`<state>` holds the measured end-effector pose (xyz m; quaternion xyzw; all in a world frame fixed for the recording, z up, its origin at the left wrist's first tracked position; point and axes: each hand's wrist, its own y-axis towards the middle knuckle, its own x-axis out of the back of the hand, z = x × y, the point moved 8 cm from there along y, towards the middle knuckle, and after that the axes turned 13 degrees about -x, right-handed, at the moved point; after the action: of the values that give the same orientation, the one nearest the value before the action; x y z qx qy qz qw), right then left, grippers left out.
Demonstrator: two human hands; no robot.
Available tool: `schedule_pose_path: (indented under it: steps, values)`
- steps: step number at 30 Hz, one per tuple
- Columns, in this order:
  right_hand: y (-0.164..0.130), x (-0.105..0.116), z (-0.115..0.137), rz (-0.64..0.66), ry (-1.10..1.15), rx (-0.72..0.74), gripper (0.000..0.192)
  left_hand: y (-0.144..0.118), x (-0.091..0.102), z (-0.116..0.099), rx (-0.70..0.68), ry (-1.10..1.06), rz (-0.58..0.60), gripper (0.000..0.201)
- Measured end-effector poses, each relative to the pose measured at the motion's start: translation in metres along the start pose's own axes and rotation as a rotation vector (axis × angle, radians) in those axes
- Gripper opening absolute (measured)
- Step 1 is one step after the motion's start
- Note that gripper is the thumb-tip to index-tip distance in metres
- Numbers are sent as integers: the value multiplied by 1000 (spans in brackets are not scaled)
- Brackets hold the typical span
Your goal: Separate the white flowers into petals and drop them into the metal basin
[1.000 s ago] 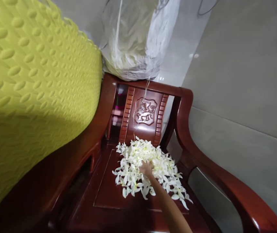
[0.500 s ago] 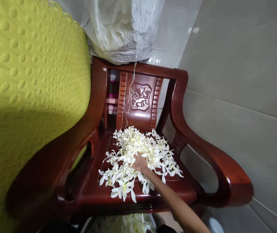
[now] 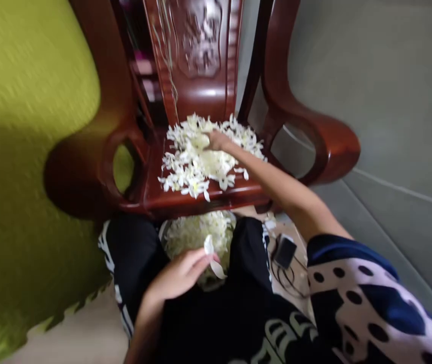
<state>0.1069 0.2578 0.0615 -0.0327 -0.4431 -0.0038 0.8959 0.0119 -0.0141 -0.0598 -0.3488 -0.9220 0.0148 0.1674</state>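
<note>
A heap of white flowers (image 3: 204, 156) lies on the seat of a red-brown wooden armchair (image 3: 196, 55). My right hand (image 3: 216, 141) reaches forward and rests on top of the heap, fingers down among the blooms; blur hides whether it grips any. My left hand (image 3: 178, 275) is low by my lap and pinches a single white flower (image 3: 211, 255) between thumb and fingers. Just beyond that hand, a bowl (image 3: 196, 235) filled with more white flowers sits between my knees, below the chair's front edge.
A yellow-green textured cushion (image 3: 30, 126) fills the left side, against the chair's left armrest (image 3: 87, 172). The chair's right armrest (image 3: 325, 146) curves out over the grey tiled floor (image 3: 390, 101). A small black device with a cable (image 3: 284, 251) lies by my right knee.
The view has tilted down, bringing my lap, the bowl and my left hand with its flower into sight. My right hand has moved further back on the flower heap.
</note>
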Motion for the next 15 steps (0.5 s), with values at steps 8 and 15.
schedule_pose_path:
  steps: [8, 15]
  values:
    - [-208, -4, -50, 274, 172, 162, 45, -41, 23, 2, -32, 33, -127, 44]
    - [-358, -17, -152, 119, 248, -200, 43, -11, -17, -50, -137, 146, -51, 23]
